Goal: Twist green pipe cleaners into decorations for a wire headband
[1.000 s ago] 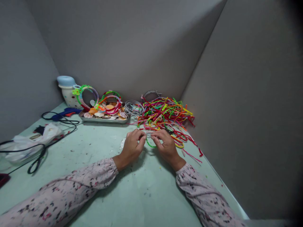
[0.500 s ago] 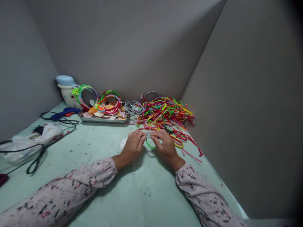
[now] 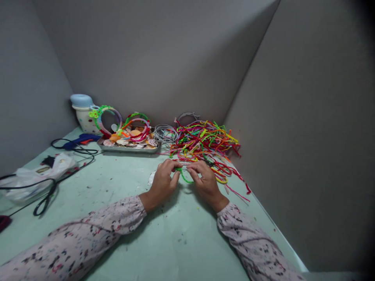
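My left hand (image 3: 163,182) and my right hand (image 3: 205,180) meet over the green table (image 3: 117,218), fingers pinched together on a green pipe cleaner (image 3: 184,176) that curves down between them. A thin grey wire seems to run between the fingertips too, but it is too small to be sure. Just beyond my hands lies a big tangle of coloured pipe cleaners (image 3: 205,144). Both arms wear floral sleeves.
A metal tray (image 3: 129,147) with shells and wrapped hoops stands at the back, grey wire rings (image 3: 165,133) beside it. A white jar with blue lid (image 3: 82,112), a blue glue gun (image 3: 79,139), black scissors (image 3: 43,199), cables and a plastic bag (image 3: 35,175) lie left. Grey walls enclose the table.
My left fingers have shifted slightly along the green pipe cleaner, and more green now shows at the fingertips. The hands otherwise stay where they were.
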The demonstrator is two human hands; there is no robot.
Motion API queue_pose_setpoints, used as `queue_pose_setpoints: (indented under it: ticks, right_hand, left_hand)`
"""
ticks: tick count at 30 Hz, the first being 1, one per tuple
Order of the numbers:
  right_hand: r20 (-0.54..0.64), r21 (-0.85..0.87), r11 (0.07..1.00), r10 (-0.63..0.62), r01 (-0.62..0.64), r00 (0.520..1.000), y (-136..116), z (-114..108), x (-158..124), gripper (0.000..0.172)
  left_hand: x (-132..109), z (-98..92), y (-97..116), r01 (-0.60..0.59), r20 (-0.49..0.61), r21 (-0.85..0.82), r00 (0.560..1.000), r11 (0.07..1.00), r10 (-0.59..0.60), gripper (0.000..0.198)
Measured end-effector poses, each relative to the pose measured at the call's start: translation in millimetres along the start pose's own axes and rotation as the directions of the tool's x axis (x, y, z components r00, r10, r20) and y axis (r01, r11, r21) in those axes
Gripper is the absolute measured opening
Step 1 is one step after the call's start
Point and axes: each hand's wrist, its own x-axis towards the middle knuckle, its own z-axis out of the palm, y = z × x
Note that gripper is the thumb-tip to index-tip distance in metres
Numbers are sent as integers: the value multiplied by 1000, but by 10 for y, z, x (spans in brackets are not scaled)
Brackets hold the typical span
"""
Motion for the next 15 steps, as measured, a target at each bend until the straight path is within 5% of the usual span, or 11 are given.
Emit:
queue_pose_setpoints:
  ticks: [15]
  right_hand:
    - [5, 7, 1000, 25, -25, 1000, 6, 3, -20, 12]
  left_hand:
    - [3, 40, -119, -71, -21, -28, 997, 997, 70, 11]
